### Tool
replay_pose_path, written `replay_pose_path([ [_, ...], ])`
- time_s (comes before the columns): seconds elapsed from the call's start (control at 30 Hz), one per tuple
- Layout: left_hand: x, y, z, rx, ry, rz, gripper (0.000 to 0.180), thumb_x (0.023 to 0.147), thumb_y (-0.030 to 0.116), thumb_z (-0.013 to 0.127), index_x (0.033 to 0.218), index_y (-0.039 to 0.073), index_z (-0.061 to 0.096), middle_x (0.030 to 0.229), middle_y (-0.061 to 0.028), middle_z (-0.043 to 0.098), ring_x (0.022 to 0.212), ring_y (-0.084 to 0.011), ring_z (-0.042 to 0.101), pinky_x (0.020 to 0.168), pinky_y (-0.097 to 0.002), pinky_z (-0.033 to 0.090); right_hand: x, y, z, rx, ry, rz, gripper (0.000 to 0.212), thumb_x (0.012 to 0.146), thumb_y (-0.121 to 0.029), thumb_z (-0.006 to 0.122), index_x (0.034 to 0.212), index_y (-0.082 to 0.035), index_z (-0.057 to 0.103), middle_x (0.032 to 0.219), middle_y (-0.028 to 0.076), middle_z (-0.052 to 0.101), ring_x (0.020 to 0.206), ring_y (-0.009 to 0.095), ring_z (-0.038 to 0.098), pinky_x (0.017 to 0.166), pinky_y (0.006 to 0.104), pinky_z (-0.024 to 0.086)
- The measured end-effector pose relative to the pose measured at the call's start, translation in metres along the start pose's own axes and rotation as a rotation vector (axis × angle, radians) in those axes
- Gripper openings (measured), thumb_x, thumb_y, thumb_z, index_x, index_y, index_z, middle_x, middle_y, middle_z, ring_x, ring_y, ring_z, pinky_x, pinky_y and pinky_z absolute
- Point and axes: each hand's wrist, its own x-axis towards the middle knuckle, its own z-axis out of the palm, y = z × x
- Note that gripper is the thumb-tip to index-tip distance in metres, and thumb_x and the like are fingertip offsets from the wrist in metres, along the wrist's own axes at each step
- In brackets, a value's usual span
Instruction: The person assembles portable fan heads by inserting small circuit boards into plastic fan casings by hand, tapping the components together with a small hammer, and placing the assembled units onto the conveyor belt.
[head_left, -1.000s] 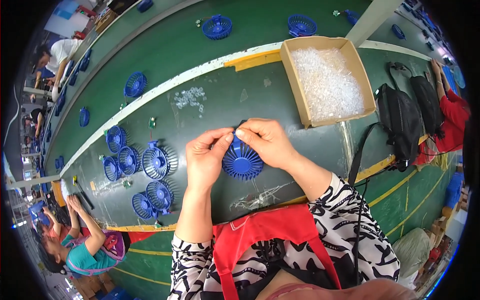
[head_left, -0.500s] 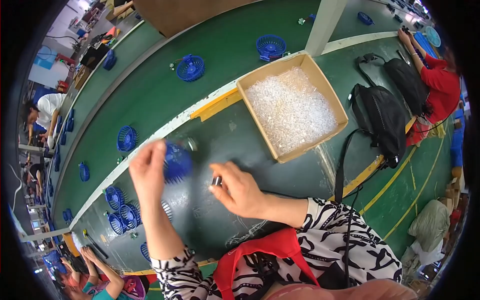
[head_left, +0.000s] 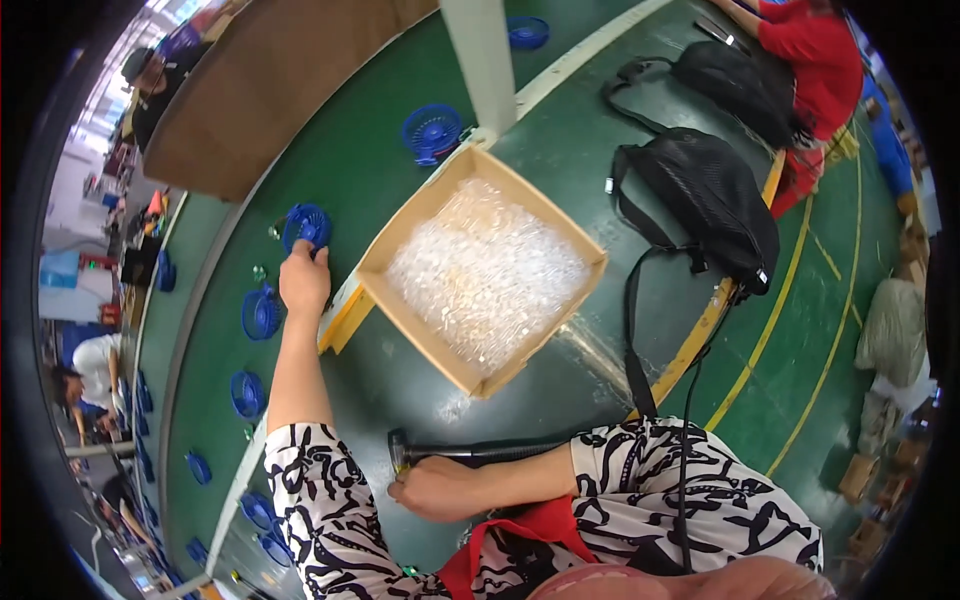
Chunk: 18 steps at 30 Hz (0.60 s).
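a: left hand [head_left: 303,280] — where, and in what state?

b: extended far and to the left across the green tabletop [head_left: 370,170], fingers closed on the near rim of a round blue fan grille [head_left: 306,224], which lies on the tabletop surface just left of the cardboard box [head_left: 400,235].

a: right hand [head_left: 435,488]?

b: close to the body, near edge of the scene, curled around a dark hammer [head_left: 470,453]. the hammer lies roughly level, its head to the left just above the hand and its handle running right beside the patterned sleeve.

a: contents of the cardboard box?

b: an open, square box filled with small clear plastic pieces [head_left: 485,275]. it sits between the two hands, right of the held grille and far of the hammer.

a: other items on the tabletop?

b: a second blue grille [head_left: 432,131] just beyond the far corner of the box; further blue grilles [head_left: 259,313] in a line down the left side. a black bag [head_left: 710,195] with a long strap lies to the right of the box, near the yellow edge strip.

a: other people?

b: one person in red [head_left: 815,60] at the far right; others at the far left, too small to describe.
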Motion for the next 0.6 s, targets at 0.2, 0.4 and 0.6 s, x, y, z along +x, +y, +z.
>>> replay_pose_path([
  [0.2, 0.082, 0.114, -0.029, -0.525, -0.069, 0.153, 0.025, 0.096, 0.024, 0.053, 0.101, 0.0, 0.058, 0.08, -0.0125, 0.07, 0.067, -0.0217, 0.067, 0.063, -0.0349, 0.052, -0.004, 0.006, -0.007, 0.106, -0.01, 0.018, 0.014, 0.074, -0.009, 0.057, 0.077, 0.004, 0.062, 0.072, 0.024, 0.064, 0.069, 0.042, 0.065, 0.062, 0.0498, 0.052],
  [0.4, 0.112, 0.207, 0.001, -0.688, -0.396, 0.225, 0.026, 0.099, 0.02, 0.047, 0.114, -0.001, 0.051, 0.1, -0.0135, 0.069, 0.07, -0.0181, 0.065, 0.071, -0.0323, 0.051, 0.0, 0.018, 0.005, 0.032, -0.125, -0.094, 0.013, 0.065, -0.009, 0.06, 0.071, 0.002, 0.063, 0.07, 0.021, 0.064, 0.067, 0.041, 0.065, 0.058, 0.0491, 0.052],
  [0.6, 0.102, 0.216, 0.013, -0.543, -0.409, 0.271, 0.027, 0.095, 0.024, 0.052, 0.107, -0.001, 0.055, 0.09, -0.0223, 0.067, 0.077, -0.0278, 0.068, 0.074, -0.0384, 0.051, -0.004, 0.016, 0.003, 0.055, -0.148, -0.13, 0.012, 0.066, -0.009, 0.06, 0.07, 0.002, 0.062, 0.067, 0.022, 0.063, 0.066, 0.04, 0.065, 0.057, 0.051, 0.052],
])
